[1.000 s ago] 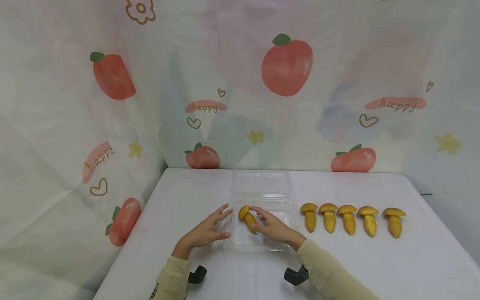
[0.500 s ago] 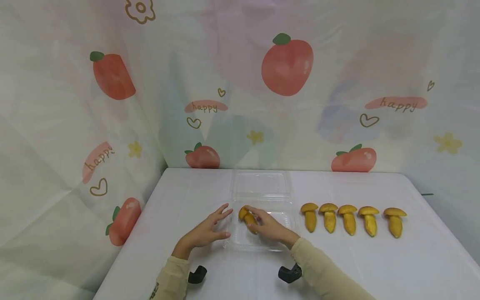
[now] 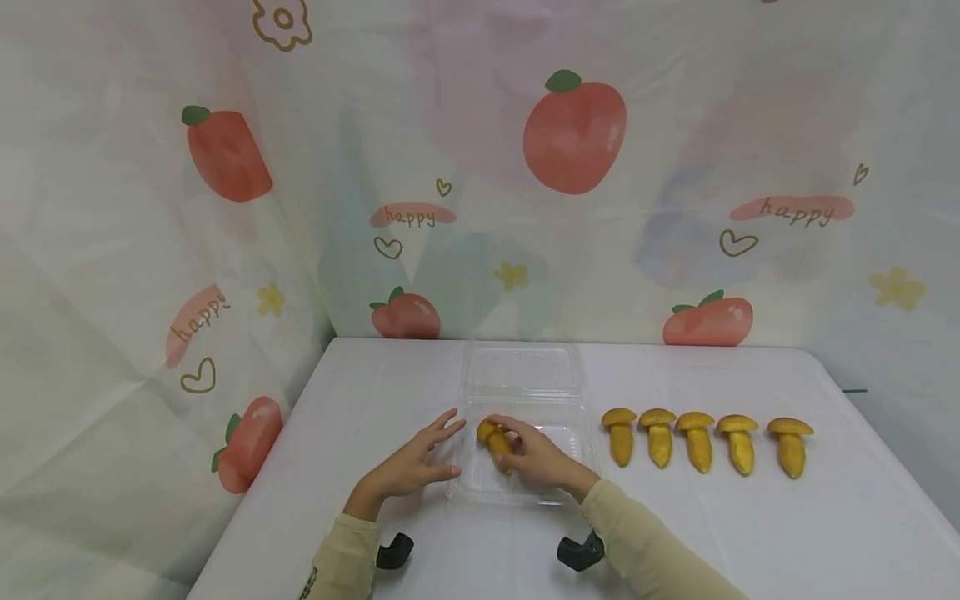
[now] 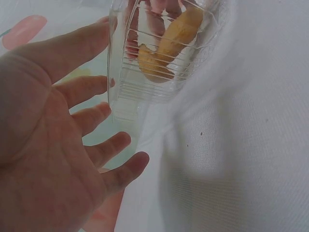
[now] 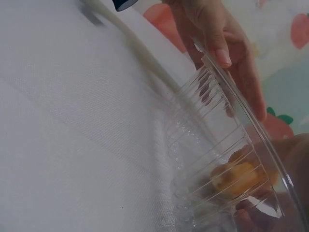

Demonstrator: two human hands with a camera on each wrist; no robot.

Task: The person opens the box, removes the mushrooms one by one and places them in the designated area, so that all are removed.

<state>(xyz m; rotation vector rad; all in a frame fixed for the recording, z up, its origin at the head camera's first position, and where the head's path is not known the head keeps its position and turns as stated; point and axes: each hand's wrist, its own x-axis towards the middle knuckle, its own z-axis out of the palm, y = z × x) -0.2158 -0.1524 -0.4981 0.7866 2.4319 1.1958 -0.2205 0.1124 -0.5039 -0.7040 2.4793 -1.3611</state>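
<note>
A clear plastic clamshell box (image 3: 517,500) lies open on the table, its lid (image 3: 525,371) folded back to the rear. Inside the box rests a yellow toy mushroom (image 3: 497,446), cap toward the upper left. My right hand (image 3: 551,457) reaches in from the right and grips this mushroom, fingers over its upper part and thumb at its stem. My left hand (image 3: 407,465) is at the box's left side with fingers spread and straight, thumb at the rim. Through the ribbed wall the mushroom (image 4: 169,43) shows in the left wrist view; the right fingers are partly hidden behind that wall.
Right of the box, several more yellow mushrooms (image 3: 697,446) lie in a row, caps to the back. A white cloth covers the table (image 3: 750,533). Behind and to the left hang printed curtains (image 3: 480,150). Black wrist-worn pieces (image 3: 581,552) jut out below the sleeves.
My right hand has moved left onto the mushroom in the box and closed round it. The mushroom has turned slightly, its stem end nearer the front. The left hand has stayed still.
</note>
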